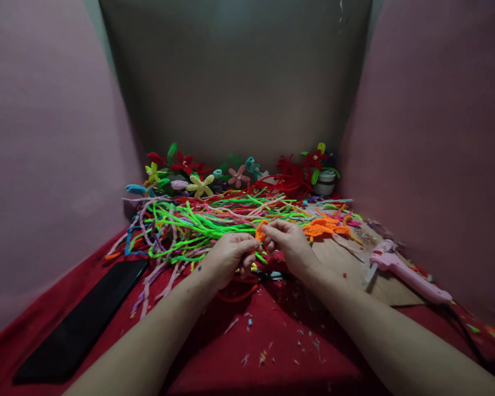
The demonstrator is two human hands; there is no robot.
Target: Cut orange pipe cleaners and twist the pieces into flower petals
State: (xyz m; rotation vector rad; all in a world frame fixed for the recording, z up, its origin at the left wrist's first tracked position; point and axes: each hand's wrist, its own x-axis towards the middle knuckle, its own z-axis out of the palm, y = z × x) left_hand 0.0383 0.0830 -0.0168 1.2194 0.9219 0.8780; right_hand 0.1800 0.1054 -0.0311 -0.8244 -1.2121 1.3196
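Note:
Both hands meet over the middle of a red cloth (pixel 239 352). My left hand (pixel 226 258) and my right hand (pixel 291 242) each pinch the same short orange pipe cleaner (pixel 260 231), bent into a small loop between the fingertips. Just beyond them lies a tangled heap of loose pipe cleaners (pixel 206 220) in green, pink, purple and red. A cluster of finished orange loops (pixel 325 226) lies to the right of my right hand.
A pink glue gun (pixel 404 269) lies on a brown board (pixel 355 264) at the right. A flat black object (pixel 86 319) lies at the left. Pipe-cleaner flowers (pixel 200 184) and a small white pot (pixel 325 182) line the back. Panels enclose three sides.

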